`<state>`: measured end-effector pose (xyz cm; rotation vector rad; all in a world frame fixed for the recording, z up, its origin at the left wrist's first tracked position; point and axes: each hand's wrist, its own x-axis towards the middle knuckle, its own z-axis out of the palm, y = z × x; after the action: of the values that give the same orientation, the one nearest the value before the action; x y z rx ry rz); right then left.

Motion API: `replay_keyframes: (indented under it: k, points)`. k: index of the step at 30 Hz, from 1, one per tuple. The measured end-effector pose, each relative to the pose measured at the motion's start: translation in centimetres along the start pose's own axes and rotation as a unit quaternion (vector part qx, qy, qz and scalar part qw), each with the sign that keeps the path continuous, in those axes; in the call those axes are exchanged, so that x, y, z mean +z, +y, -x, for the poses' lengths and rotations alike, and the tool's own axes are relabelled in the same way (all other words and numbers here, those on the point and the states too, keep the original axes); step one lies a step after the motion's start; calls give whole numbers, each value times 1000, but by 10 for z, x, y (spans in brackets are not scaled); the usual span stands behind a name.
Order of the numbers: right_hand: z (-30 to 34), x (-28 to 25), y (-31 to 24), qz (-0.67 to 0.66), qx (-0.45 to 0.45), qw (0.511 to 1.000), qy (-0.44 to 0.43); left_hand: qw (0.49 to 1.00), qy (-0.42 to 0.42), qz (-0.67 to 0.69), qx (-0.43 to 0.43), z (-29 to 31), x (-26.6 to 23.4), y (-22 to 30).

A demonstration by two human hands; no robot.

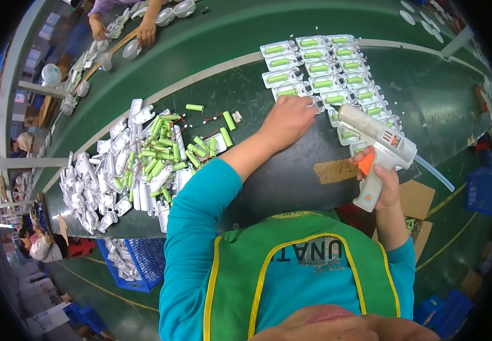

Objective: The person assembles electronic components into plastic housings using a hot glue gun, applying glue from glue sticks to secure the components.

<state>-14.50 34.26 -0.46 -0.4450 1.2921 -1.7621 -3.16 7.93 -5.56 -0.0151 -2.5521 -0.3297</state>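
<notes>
My right hand [387, 181] grips a white hot glue gun [378, 139] with an orange trigger, its nozzle end pointing up and left over the rows. A clear glue stick [434, 171] sticks out of its back. My left hand [288, 122] is closed at the near end of a white plastic casing [284, 91] with a green battery cell inside; its fingertips are partly hidden. Several more such casings [321, 68] with green cells lie in neat columns on the dark table. The gun's front end covers part of the right-hand columns.
Left on the table are a heap of white casings [87, 190] and a pile of wired green cells [158, 150]. A blue crate [135, 264] of white parts stands below. Across the green conveyor belt [223, 37], another person's hands [146, 31] handle white parts. A cardboard box [416, 199] is at right.
</notes>
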Motion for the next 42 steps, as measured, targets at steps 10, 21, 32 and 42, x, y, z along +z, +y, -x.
replay_keyframes:
  k: [10,21,32,42]
  points:
    - [-6,-6,3,-23,-1,1000,-11,813,204,216,-500,-6,29,-93]
    - [4,2,3,-18,-1,1000,-16,759,129,361,-526,-18,-28,-45]
    - [11,-30,7,-80,-4,994,-79,945,211,-52,-244,147,-259,54]
    - [-1,-11,2,-82,5,986,-148,844,40,-248,-474,297,-171,106]
